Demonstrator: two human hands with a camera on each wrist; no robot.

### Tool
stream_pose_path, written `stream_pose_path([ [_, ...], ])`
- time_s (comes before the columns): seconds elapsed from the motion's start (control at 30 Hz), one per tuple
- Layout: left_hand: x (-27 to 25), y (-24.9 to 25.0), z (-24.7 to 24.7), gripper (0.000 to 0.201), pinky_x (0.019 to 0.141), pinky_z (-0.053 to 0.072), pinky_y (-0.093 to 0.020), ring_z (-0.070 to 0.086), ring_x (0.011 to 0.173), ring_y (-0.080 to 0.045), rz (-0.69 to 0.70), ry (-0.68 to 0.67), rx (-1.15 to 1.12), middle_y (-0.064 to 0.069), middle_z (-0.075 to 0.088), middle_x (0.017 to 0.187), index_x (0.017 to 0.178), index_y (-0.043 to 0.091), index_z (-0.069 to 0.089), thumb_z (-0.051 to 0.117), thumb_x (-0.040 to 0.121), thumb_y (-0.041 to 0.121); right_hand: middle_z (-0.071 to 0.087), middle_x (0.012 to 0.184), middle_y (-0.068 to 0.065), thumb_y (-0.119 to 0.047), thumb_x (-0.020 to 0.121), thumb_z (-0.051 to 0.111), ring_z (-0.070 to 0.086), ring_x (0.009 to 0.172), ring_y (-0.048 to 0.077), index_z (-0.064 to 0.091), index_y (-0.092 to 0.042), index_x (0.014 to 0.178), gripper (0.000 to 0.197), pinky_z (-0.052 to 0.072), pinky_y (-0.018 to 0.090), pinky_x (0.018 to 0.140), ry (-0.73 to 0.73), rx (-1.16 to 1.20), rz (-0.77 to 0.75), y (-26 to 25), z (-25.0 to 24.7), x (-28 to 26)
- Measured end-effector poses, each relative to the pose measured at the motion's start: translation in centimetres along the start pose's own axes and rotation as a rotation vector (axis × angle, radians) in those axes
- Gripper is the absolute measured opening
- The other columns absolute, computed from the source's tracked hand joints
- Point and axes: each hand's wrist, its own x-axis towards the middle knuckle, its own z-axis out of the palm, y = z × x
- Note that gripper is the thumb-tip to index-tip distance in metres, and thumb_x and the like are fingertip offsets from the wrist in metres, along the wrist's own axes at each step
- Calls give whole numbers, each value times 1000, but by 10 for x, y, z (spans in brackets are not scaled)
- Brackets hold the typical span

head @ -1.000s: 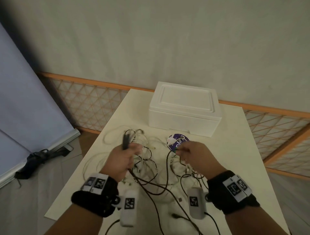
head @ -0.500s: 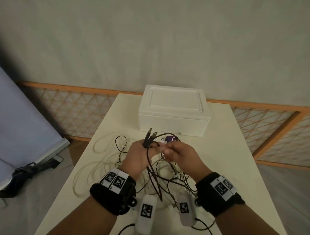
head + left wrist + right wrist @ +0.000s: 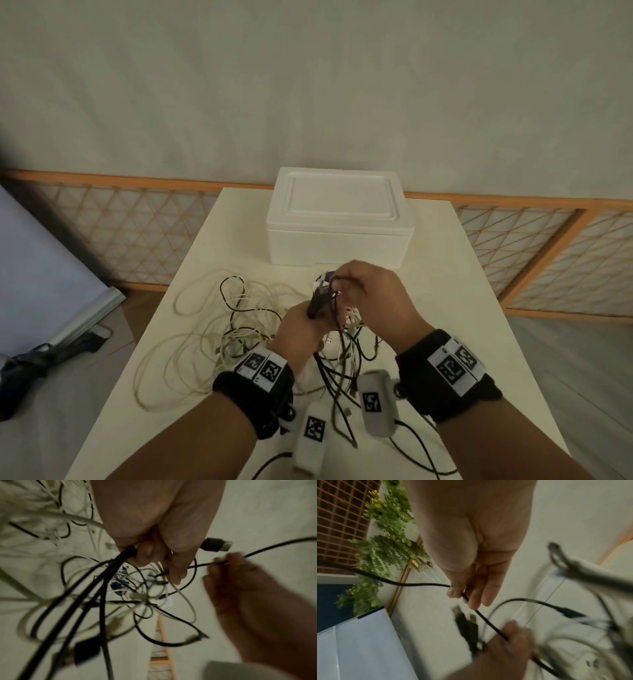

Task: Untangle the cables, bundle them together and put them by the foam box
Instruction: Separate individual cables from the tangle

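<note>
A tangle of black and white cables [image 3: 239,329] lies on the cream table [image 3: 472,325] in front of the white foam box [image 3: 339,219]. My left hand [image 3: 301,329] is raised above the pile and grips several black cables [image 3: 96,588] with their USB plugs [image 3: 217,546] sticking out past the fingers. My right hand [image 3: 373,294] pinches one thin black cable [image 3: 481,615] between thumb and fingertips, close beside the left hand. That cable runs from the right fingers straight to the left hand [image 3: 510,642]. More black cables [image 3: 339,387] hang down from both hands to the table.
White cable loops [image 3: 161,359] spread over the table's left half. A purple and white item [image 3: 323,279] lies half hidden behind my hands, just before the box. A lattice fence [image 3: 130,233] runs behind the table. A dark bag [image 3: 44,356] lies on the floor at left.
Both hands came together and rose towards the box. The left hand kept its black plugs, and the right hand now pinches a thin black cable next to it.
</note>
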Motion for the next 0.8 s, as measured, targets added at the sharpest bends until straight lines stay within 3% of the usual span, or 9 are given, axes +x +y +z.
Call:
stream_pose_path([
  [0.17, 8, 5, -1, 5, 42, 26, -23, 31, 43, -9, -8, 60, -83, 5, 54, 54, 80, 15, 73, 70, 84, 14, 65, 81, -3, -14, 81, 72, 61, 63, 6, 58, -20, 89, 18, 49, 18, 57, 56, 71, 55, 11, 3, 0],
  [0.23, 8, 14, -1, 8, 41, 26, -21, 31, 40, -8, 23, 62, -157, 6, 50, 50, 78, 14, 71, 69, 85, 10, 63, 76, -4, -19, 77, 75, 61, 62, 8, 52, -21, 93, 27, 52, 24, 59, -19, 12, 149, 24, 11, -3],
  [0.3, 7, 23, -1, 8, 39, 27, -19, 37, 38, -5, 39, 77, -249, 2, 58, 58, 76, 12, 70, 69, 84, 8, 64, 72, -2, -20, 79, 73, 60, 62, 10, 50, -24, 100, 31, 51, 27, 61, -105, -9, 172, 38, 23, -7],
  [0.4, 5, 38, -5, 10, 39, 24, -20, 36, 37, -4, 74, 105, -326, -3, 64, 65, 71, 13, 71, 74, 78, 6, 68, 83, -3, -25, 82, 68, 64, 77, 16, 53, -29, 103, 26, 53, 32, 72, -164, -217, 186, 64, 37, -11],
  [0.53, 4, 53, -17, 12, 37, 25, -17, 33, 35, -4, 137, 116, -353, -9, 69, 76, 68, 14, 70, 75, 76, 7, 64, 114, -5, -28, 85, 63, 60, 106, 19, 51, -38, 123, 42, 49, 34, 89, -334, -530, 270, 82, 37, -15],
  [0.6, 7, 55, -24, 20, 38, 23, -17, 30, 36, -5, 153, 115, -353, -11, 69, 77, 60, 18, 72, 73, 77, 8, 64, 109, -8, -27, 86, 60, 59, 100, 14, 59, -34, 116, 30, 47, 27, 83, -160, -563, 226, 73, 30, -8],
  [0.67, 7, 53, -24, 23, 38, 23, -17, 32, 40, -7, 155, 95, -325, -12, 66, 75, 60, 20, 74, 72, 79, 7, 60, 93, -14, -28, 84, 64, 56, 82, 2, 62, -29, 108, 24, 42, 14, 72, -2, -345, 87, 56, 27, -1],
  [0.73, 4, 53, -17, 18, 36, 26, -16, 37, 38, -7, 169, 55, -352, -13, 63, 74, 67, 14, 72, 69, 81, 3, 59, 86, -15, -29, 83, 69, 52, 71, -2, 63, -25, 101, 19, 39, 9, 64, -79, -215, -25, 37, 30, 6],
  [0.8, 0, 57, -9, 11, 35, 26, -16, 36, 34, -4, 188, 7, -392, -14, 62, 76, 75, 5, 66, 65, 82, -2, 65, 81, -6, -24, 88, 62, 53, 68, 1, 66, -15, 90, 10, 39, 16, 64, -210, -215, -20, 29, 36, 8],
])
